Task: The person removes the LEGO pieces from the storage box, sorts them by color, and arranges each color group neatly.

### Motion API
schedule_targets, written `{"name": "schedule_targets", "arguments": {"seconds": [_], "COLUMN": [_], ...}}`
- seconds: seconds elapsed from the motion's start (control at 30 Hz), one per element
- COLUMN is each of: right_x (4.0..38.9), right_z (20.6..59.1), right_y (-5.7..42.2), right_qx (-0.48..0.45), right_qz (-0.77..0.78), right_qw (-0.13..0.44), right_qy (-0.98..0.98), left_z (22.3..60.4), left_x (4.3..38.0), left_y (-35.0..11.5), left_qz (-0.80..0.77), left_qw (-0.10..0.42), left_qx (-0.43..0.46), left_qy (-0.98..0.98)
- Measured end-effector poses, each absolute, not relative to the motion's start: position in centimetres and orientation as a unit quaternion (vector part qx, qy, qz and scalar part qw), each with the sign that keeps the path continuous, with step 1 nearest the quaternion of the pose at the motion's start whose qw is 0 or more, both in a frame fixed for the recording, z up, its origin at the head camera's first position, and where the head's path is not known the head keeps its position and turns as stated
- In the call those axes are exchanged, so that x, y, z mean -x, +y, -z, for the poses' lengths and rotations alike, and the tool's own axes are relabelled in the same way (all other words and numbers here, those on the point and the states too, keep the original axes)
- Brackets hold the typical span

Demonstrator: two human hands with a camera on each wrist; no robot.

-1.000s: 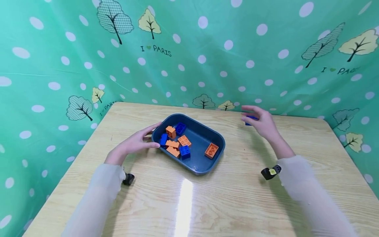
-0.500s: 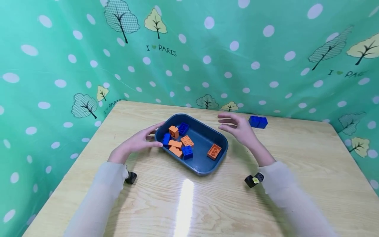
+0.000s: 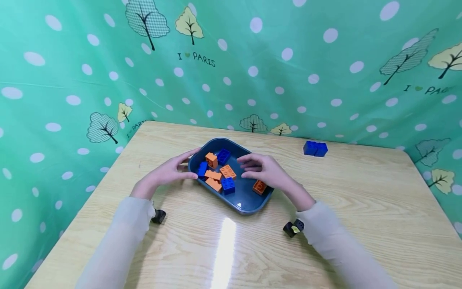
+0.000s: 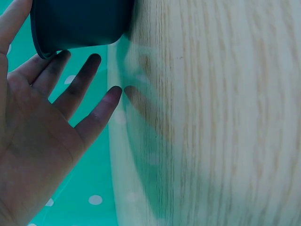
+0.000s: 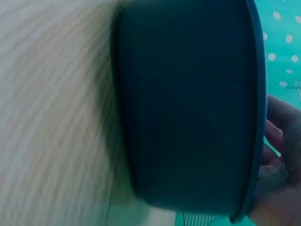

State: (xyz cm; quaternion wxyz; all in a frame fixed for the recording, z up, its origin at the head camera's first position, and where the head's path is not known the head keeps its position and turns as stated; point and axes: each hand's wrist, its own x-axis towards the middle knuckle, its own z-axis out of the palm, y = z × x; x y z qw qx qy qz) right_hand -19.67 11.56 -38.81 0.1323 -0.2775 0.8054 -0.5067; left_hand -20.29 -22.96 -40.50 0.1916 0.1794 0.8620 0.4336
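Observation:
My left hand [image 3: 164, 174] rests at the left end of a dark blue tray [image 3: 244, 207], thumb on the near rim, fingers along the far side. In the left wrist view its fingers are spread and fairly straight, some touching the tray. My right hand [image 3: 265, 172] hovers over the tray's right half, its fingers slightly bent and nothing visible between them. Orange building bricks [image 3: 228, 171] and blue building bricks [image 3: 228, 185] lie mostly in the tray's left half. One orange brick [image 3: 258, 187] lies below the right hand, partly hidden. The right wrist view shows mainly the tray's outer wall [image 5: 188, 113].
Two blue bricks [image 3: 315, 148] stand side by side at the back right of the wooden table [image 3: 353, 192]. A green dotted curtain [image 3: 223, 48] hangs behind and beside the table.
My right hand has moved left from the blue bricks at the back right to above the tray, uncovering those bricks. My left hand has stayed at the tray's left end.

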Motion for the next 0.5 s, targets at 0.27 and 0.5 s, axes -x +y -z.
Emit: {"name": "schedule_targets", "arguments": {"seconds": [0.27,0.5], "right_x": [19.5,19.4], "right_z": [39.4,39.7], "right_y": [9.3,8.8], "right_qx": [0.292,0.296], "right_qz": [0.447,0.405], "right_qw": [0.207,0.197], "right_qy": [0.82,0.842], "left_z": [40.4,40.3], "left_x": [20.2,20.1], "left_y": [-22.9,-22.8], "left_qz": [-0.435,-0.437], "left_qw": [0.189,0.192], "left_qx": [-0.178,-0.175], "left_qy": [0.862,0.861]}}
